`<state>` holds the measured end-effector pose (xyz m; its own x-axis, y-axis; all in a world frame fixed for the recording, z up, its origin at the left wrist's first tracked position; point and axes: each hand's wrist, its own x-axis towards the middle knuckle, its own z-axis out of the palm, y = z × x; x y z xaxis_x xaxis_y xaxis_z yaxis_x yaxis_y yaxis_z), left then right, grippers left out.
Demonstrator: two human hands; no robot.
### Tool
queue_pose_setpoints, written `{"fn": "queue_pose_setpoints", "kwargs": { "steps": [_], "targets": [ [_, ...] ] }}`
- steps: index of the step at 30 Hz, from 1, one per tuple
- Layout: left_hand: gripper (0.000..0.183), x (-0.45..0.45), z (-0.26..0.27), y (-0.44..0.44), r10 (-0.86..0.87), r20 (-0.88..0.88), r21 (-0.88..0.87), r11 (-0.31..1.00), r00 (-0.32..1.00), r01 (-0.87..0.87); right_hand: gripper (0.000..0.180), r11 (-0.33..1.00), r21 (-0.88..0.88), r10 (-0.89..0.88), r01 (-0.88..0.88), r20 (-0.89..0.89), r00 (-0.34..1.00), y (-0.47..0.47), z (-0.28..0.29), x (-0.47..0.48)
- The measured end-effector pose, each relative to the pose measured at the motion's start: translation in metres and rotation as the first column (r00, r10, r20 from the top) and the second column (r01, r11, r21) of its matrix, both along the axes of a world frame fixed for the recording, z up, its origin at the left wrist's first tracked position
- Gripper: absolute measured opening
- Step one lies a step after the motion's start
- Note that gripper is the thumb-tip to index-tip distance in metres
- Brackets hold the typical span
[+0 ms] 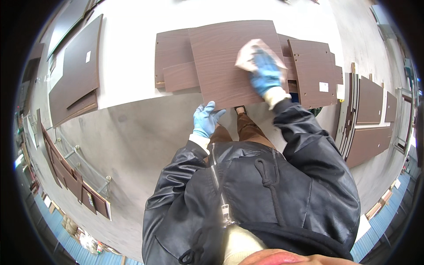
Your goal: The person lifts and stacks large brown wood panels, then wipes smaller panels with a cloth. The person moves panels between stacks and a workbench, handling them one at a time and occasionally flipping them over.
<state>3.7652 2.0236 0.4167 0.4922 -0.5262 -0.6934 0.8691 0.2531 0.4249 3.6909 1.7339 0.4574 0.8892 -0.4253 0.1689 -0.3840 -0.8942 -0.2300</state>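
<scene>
A brown wood-grain panel [222, 63] lies before me on top of other brown boards. My right hand [266, 71], in a blue glove, presses a pale pinkish cloth [248, 54] flat against the panel's right side; hand and cloth are blurred. At the panel's near left corner is my left hand [204, 120], also gloved in blue, with its fingers at the edge. Whether those fingers grip the corner or only touch it, I cannot tell. Left of the panel, a smaller board [181, 77] sticks out from underneath.
A drilled board [313, 73] with a white label lies right of the panel. The white work surface [129, 66] carries more brown panels [79, 59] at left. Further panels [369, 99] lie at right. A wheeled metal rack [78, 155] holding boards stands left on the concrete floor [132, 142].
</scene>
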Motion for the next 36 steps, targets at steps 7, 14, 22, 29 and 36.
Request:
{"fn": "queue_pose_setpoints", "kwargs": {
  "steps": [7,14,22,29,36],
  "targets": [
    [0.045,0.002,-0.007,0.001,-0.087,-0.021,-0.104,0.991,0.996,0.084,0.052,0.997,-0.081,0.0,-0.007,-0.085,0.996,0.067,0.008,0.006],
    [0.086,0.007,0.0,0.013,-0.124,-0.175,-0.281,0.957,0.977,0.071,0.067,0.815,0.185,0.514,-0.549,0.205,0.833,0.135,-0.007,-0.02],
    [0.036,0.01,-0.012,0.009,-0.148,-0.078,-0.079,0.987,0.986,0.142,0.04,0.842,0.416,-0.498,0.345,0.349,0.794,0.001,-0.017,-0.159],
    [0.057,-0.009,0.05,-0.041,-0.599,0.767,0.637,0.668,0.229,-0.385,0.045,0.338,0.938,-0.935,0.079,0.326,0.138,-0.081,0.038,-0.228],
    [0.072,-0.072,0.091,-0.228,-0.479,0.641,0.593,0.805,-0.6,-0.008,0.041,0.858,-0.08,-0.474,0.507,0.257,0.842,-0.179,0.026,-0.168]
  ]
}}
